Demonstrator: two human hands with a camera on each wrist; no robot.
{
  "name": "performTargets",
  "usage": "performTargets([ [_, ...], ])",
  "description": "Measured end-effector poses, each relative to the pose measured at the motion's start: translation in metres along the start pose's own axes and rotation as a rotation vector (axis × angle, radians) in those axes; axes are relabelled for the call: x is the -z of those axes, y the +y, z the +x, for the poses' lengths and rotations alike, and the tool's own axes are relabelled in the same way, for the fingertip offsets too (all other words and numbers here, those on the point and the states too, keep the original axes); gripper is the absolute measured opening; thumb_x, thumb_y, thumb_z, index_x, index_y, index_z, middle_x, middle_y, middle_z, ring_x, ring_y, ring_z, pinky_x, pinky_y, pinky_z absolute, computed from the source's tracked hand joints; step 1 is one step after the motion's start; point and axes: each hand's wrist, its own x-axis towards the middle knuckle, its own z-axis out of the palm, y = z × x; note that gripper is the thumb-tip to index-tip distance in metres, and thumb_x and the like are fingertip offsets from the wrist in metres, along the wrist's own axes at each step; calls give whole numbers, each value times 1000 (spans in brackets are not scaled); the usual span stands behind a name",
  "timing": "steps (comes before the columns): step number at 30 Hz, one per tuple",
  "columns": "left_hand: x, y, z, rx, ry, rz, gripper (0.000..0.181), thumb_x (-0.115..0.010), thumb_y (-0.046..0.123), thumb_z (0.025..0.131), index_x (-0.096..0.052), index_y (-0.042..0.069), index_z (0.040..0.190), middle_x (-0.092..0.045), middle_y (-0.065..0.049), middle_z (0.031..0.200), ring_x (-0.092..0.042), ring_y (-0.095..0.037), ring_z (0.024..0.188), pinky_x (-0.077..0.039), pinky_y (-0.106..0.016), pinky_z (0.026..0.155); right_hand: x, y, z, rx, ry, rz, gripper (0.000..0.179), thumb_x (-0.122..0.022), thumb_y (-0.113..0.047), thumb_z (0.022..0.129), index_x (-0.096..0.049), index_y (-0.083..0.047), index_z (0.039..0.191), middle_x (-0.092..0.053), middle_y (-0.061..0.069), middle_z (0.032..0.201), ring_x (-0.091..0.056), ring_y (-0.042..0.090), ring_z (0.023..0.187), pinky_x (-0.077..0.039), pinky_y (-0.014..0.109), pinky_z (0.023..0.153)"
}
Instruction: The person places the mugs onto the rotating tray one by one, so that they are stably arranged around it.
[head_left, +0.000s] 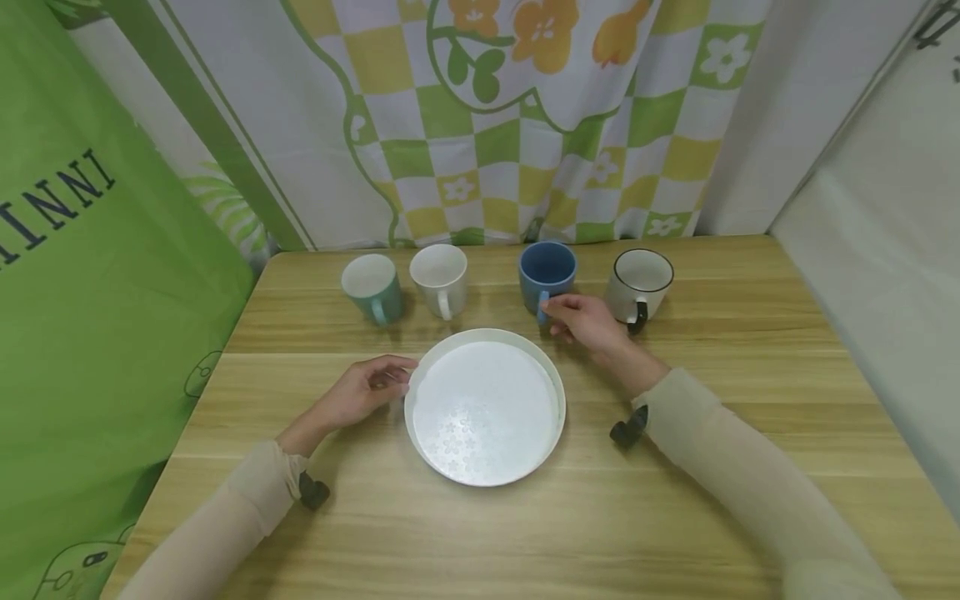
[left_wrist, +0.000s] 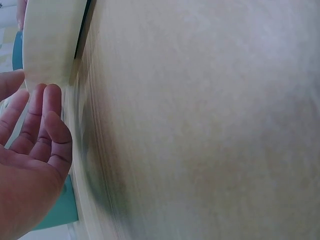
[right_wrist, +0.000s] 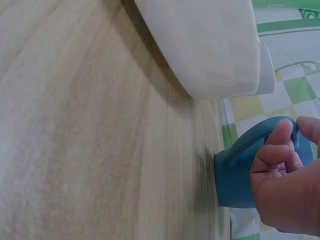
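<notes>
A blue mug [head_left: 547, 268] stands near the back of the table, its handle toward me. My right hand [head_left: 594, 323] pinches that handle between thumb and fingers; the right wrist view also shows the fingers at the handle [right_wrist: 255, 136]. A round white tray [head_left: 487, 475] with a raised rim lies in the middle of the table. At the tray's left side is my left hand [head_left: 363, 392], its fingertips at the rim. In the left wrist view, the left fingers [left_wrist: 51, 107] are loosely bent beside the tray wall [left_wrist: 52, 42], not wrapped around it.
Left of the blue mug stand a white mug [head_left: 441, 279] and a teal mug [head_left: 372, 287]. A white mug with a black rim and black handle [head_left: 640, 285] stands right of it, close to my right hand. A checked curtain [head_left: 525, 167] hangs behind the wooden table [head_left: 517, 542].
</notes>
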Motion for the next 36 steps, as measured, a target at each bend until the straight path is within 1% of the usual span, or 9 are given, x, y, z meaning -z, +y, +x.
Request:
performTargets([
  [3,0,1,-1,0,-1,-9,36,-68,13,96,-62,8,131,-70,-15,115,-65,-28,109,-55,-29,91,0,1,1,-3,1,15,42,-66,-34,97,-64,0,121,-63,-4,89,-60,7,74,-48,22,66],
  [9,0,1,-1,3,-4,-10,36,-68,13,95,-62,7,131,-70,-15,115,-65,-28,109,-55,-30,91,-3,2,3,-5,14,46,31,-69,-29,95,-66,-3,111,-62,-11,82,-59,5,72,-49,21,67],
  [15,0,1,-1,7,-6,-9,36,-68,14,96,-62,8,131,-70,-15,115,-65,-28,109,-55,-30,92,-2,3,3,6,8,61,29,-69,-28,95,-65,-3,110,-63,-9,82,-58,5,74,-50,20,69],
  [19,0,2,-1,8,-8,-14,36,-68,13,96,-62,7,131,-69,-15,115,-64,-28,109,-55,-30,91,-1,5,4,10,4,79,27,-70,-26,95,-64,-4,109,-65,-8,83,-58,5,74,-49,20,68],
  [25,0,1,-1,16,-3,-14,36,-68,14,96,-62,8,131,-69,-15,114,-64,-27,108,-55,-28,89,-1,6,5,14,-3,120,20,-68,-22,96,-63,-5,105,-67,-10,83,-57,5,71,-48,19,66],
  [32,0,0,0,7,-4,-13,36,-68,14,96,-62,8,131,-70,-15,114,-64,-27,108,-55,-29,91,1,7,7,17,-16,166,16,-67,-17,97,-63,-3,103,-68,-11,84,-56,4,70,-47,17,64],
  [36,1,0,-1,7,-4,-16,36,-67,14,96,-62,7,131,-69,-15,114,-64,-26,108,-55,-29,90,2,7,6,16,-20,198,6,-68,-15,96,-67,-10,93,-72,-12,82,-56,4,67,-45,17,61],
])
